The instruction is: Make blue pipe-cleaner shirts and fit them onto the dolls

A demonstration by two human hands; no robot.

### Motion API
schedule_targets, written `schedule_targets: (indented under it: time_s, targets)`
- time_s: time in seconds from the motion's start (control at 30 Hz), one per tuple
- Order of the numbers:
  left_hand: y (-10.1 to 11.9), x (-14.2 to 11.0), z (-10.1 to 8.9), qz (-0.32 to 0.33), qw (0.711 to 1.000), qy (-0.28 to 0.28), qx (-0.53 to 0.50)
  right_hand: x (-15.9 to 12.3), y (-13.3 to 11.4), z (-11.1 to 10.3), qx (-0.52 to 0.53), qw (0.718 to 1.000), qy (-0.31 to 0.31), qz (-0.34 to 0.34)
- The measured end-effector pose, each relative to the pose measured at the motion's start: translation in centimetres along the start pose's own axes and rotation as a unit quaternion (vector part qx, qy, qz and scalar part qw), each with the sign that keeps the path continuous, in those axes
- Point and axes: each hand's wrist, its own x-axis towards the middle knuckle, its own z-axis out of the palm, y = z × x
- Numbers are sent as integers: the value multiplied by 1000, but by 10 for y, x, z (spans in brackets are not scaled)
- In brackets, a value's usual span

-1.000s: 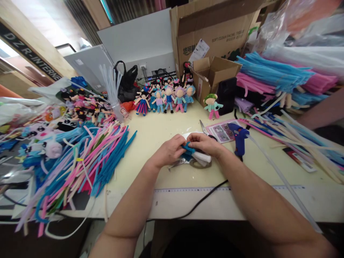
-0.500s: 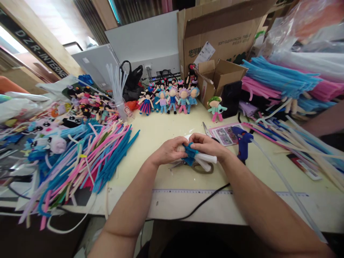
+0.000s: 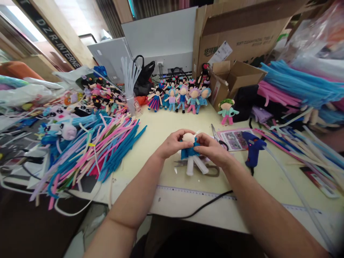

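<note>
Together, left hand (image 3: pixel 174 144), right hand (image 3: pixel 212 147) (gripping doll (image 3: pixel 189 152))

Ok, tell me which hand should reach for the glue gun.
The right hand, likely: the glue gun is on that side, with the left hand farther off. Both hold the doll.

Lighting bright, diffuse. We record overexposed glare at upper left and small specular glints on the table (image 3: pixel 161 132) near the centre. Area beneath the table edge dark. We note wide-angle stretching and softness toward the edges.
</note>
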Motion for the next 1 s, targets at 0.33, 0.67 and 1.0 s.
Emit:
schedule_targets:
  time_s: [0.33,0.67,1.0]
  targets:
    - [-10,5,3,-6,991,66,115,5,3,13,-46,993,104,-43]
    - [2,0,-6,12,996,43,-82,7,-15,20,-42,992,120,5]
    - [-14,1,8,143,934,195,263,14,4,23,-61,973,224,-9]
